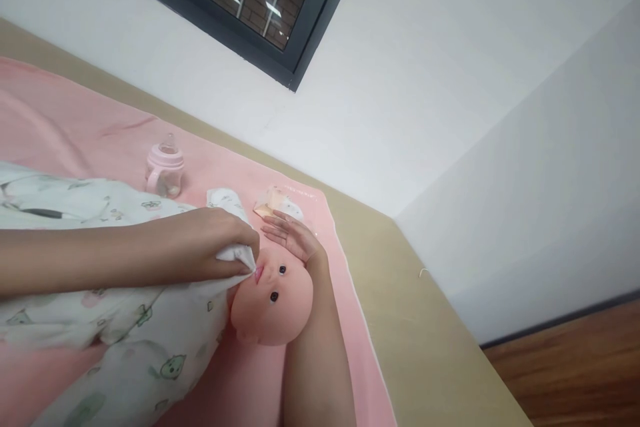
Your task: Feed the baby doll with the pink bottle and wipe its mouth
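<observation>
A baby doll (287,303) lies face up, its bald head toward the right, its body under white printed cloth (175,340) with green figures. My left hand (225,243) reaches in from the left and pinches a white cloth (240,255) between thumb and fingers, at the doll's mouth and chin. Under and behind the doll's head runs my right forearm. My right hand (291,235) is open beyond the head, palm up, fingers stretched out near a small clear packet (277,201) with an orange part.
A pink baby bottle (166,167) with a handle stands on the pink sheet (100,120) behind the doll. Pale board (395,293) borders the sheet. A white wall (350,100) with a dark-framed window (295,70) rises behind.
</observation>
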Available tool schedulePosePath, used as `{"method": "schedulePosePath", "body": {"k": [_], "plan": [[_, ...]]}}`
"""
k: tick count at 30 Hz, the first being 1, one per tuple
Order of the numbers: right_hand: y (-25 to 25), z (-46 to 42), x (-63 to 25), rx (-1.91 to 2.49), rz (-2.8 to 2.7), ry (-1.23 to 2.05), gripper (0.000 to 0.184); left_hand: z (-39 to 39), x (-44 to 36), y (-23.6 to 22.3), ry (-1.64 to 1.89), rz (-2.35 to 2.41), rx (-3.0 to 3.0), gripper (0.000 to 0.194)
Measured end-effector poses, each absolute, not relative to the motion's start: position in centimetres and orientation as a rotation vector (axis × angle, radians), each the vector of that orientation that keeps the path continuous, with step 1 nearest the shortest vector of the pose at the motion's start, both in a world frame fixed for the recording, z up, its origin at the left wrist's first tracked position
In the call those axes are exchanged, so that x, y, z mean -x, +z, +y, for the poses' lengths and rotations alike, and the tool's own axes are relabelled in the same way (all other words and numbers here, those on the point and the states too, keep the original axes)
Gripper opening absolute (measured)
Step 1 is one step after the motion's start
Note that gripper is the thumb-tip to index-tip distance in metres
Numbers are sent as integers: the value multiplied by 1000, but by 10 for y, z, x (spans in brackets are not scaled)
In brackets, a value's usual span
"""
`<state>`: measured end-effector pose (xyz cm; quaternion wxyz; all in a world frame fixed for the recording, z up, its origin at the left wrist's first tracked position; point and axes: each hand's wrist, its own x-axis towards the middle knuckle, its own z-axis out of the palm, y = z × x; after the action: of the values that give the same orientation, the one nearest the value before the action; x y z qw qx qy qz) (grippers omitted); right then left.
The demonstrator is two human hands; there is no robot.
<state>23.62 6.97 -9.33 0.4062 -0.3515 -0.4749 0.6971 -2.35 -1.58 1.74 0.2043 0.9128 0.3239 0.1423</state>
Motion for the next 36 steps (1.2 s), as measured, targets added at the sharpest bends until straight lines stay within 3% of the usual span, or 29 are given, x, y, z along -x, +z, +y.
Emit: {"method": "schedulePosePath", "body": {"k": [17,36], "plan": [[-93,71,-236,871,-1192,1743,41,1,15,6,671,652,-2685,17],[-94,72,-236,880,-1202,1735,39,-14,19,8,670,496,-2636,30]]}}
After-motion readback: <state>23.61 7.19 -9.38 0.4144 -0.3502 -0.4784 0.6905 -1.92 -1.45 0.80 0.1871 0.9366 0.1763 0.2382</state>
